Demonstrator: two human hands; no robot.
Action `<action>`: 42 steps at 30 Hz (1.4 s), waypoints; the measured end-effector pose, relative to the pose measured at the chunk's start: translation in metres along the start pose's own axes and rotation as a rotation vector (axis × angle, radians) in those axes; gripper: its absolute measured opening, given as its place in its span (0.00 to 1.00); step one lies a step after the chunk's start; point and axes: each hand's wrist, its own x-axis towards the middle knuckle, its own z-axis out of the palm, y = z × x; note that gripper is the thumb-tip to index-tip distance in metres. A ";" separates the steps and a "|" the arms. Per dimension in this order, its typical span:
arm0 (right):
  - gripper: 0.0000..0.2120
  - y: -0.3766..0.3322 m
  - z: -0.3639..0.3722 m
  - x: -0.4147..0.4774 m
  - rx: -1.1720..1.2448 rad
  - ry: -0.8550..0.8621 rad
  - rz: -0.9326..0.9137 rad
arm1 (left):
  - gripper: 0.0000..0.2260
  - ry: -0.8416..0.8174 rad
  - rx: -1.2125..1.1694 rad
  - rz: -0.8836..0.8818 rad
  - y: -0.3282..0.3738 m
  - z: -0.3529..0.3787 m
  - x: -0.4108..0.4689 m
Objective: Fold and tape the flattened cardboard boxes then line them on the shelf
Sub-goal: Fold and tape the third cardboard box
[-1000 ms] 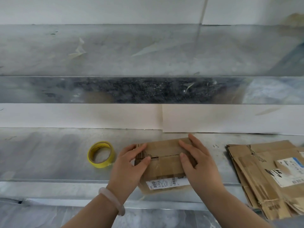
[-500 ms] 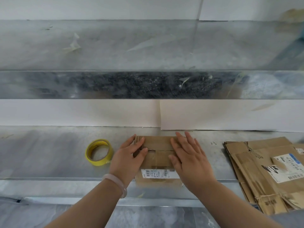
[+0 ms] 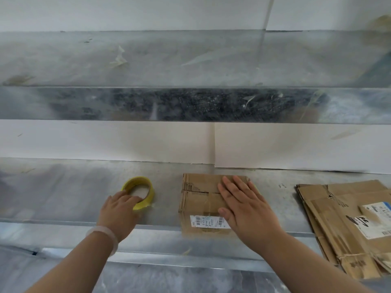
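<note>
A small folded cardboard box [image 3: 201, 199] with a barcode label on its near side stands at the front of the lower metal shelf [image 3: 63, 187]. My right hand [image 3: 243, 206] lies flat on its top flaps with straight fingers, pressing them down. My left hand [image 3: 120, 210] is at the yellow tape roll [image 3: 140, 191] to the left of the box, with fingers curled over the roll's near rim. The roll is tilted up off the shelf on its far side.
A stack of flattened cardboard boxes [image 3: 347, 225] lies at the right end of the lower shelf, overhanging its front edge. An upper metal shelf [image 3: 190, 60] runs across above, bare except for scraps of tape. White wall panels stand behind.
My left hand has left the box and moved left to the tape roll, taking hold of its near rim. My right hand stays flat on the box flaps.
</note>
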 end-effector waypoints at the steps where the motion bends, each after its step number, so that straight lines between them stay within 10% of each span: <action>1: 0.32 0.000 -0.001 0.000 0.005 -0.008 0.000 | 0.16 0.012 0.026 0.029 -0.003 -0.001 0.002; 10: 0.32 -0.002 -0.004 0.001 0.032 -0.032 0.027 | 0.08 0.021 -0.946 0.250 0.120 -0.111 -0.016; 18: 0.29 0.006 -0.007 0.001 0.205 -0.010 -0.052 | 0.08 -0.198 -0.600 0.342 0.181 -0.109 -0.002; 24: 0.11 0.009 -0.052 0.004 1.113 0.081 0.380 | 0.06 -0.253 -0.528 0.392 0.190 -0.111 0.000; 35: 0.08 0.010 -0.088 0.012 0.742 -0.060 0.449 | 0.08 -0.283 -0.499 0.389 0.198 -0.110 0.005; 42: 0.09 0.007 -0.093 0.015 1.334 0.025 0.509 | 0.14 -0.328 -0.498 0.344 0.198 -0.117 0.015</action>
